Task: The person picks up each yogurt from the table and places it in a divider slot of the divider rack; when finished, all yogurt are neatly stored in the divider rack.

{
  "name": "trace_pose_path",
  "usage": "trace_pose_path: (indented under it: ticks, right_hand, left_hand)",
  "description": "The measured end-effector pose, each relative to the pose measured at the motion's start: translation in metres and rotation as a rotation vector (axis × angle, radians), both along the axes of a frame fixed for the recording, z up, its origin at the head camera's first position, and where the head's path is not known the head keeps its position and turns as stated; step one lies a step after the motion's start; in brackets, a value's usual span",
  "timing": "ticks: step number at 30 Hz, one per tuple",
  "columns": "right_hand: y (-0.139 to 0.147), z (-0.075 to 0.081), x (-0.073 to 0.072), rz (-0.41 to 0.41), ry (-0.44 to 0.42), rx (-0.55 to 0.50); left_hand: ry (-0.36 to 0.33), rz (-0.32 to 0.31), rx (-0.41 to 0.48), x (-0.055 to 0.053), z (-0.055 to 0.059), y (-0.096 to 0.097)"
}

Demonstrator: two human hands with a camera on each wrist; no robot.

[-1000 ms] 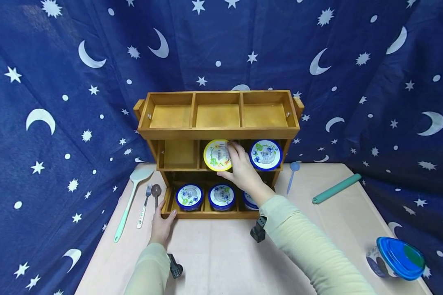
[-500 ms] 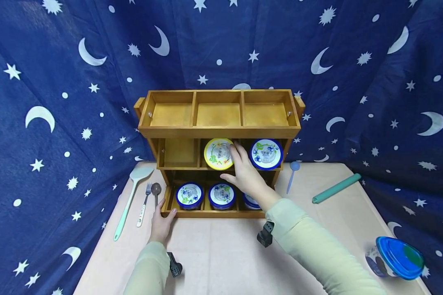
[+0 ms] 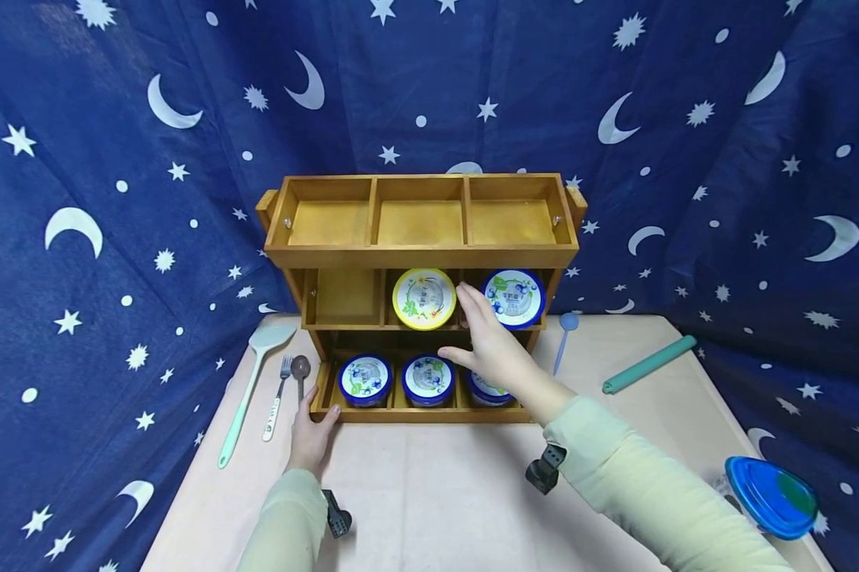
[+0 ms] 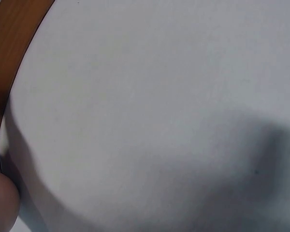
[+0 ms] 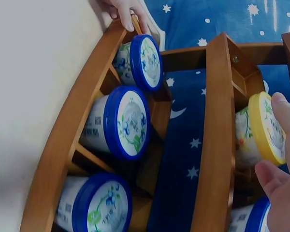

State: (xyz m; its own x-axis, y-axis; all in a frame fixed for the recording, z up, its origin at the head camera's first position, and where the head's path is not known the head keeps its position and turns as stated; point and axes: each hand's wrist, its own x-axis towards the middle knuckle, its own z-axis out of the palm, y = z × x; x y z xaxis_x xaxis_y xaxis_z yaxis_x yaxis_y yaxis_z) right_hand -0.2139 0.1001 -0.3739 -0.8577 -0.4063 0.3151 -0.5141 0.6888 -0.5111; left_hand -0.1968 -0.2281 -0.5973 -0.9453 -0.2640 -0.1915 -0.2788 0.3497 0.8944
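Observation:
A three-tier wooden rack (image 3: pixel 422 258) stands at the table's back. In its middle tier, the centre compartment holds a tub with a yellow lid (image 3: pixel 424 294). My right hand (image 3: pixel 497 349) is just right of that tub, its fingers extended and thumb apart, holding nothing. Beyond the fingers, a blue-lidded tub (image 3: pixel 518 295) fills the right compartment, partly covered by them. More blue-lidded tubs (image 5: pixel 133 123) occupy the bottom tier, one per compartment. My left hand (image 3: pixel 310 437) grips the rack's lower left front corner; only a bit of it shows in the left wrist view.
Left of the rack lie a pale green spatula (image 3: pixel 250 389), a fork (image 3: pixel 277 401) and a brown spoon (image 3: pixel 300 369). To its right are a blue spoon (image 3: pixel 565 338) and a green rolled stick (image 3: pixel 649 365). A blue-lidded container (image 3: pixel 771 496) stands at the front right.
My right hand has let go of the yellow-lidded tub and drawn away to the right, leaving the tub in the centre compartment. The left hand stays at the rack's corner.

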Motion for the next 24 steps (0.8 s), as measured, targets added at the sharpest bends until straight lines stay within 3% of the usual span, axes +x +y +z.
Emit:
trace_pose_path:
  ticks: [7, 11, 24]
  right_hand:
    - [0.015, 0.011, 0.003, 0.009, -0.019, 0.046]
    - [0.024, 0.016, 0.004, 0.055, -0.003, 0.069]
    - [0.065, 0.021, 0.005, 0.124, 0.135, 0.047]
  left_hand:
    - [0.009, -0.004, 0.004, 0.0, 0.0, 0.0]
    - [0.013, -0.002, 0.007, 0.0, -0.001, 0.0]
    - [0.003, -0.001, 0.009, 0.001, 0.001, 0.001]
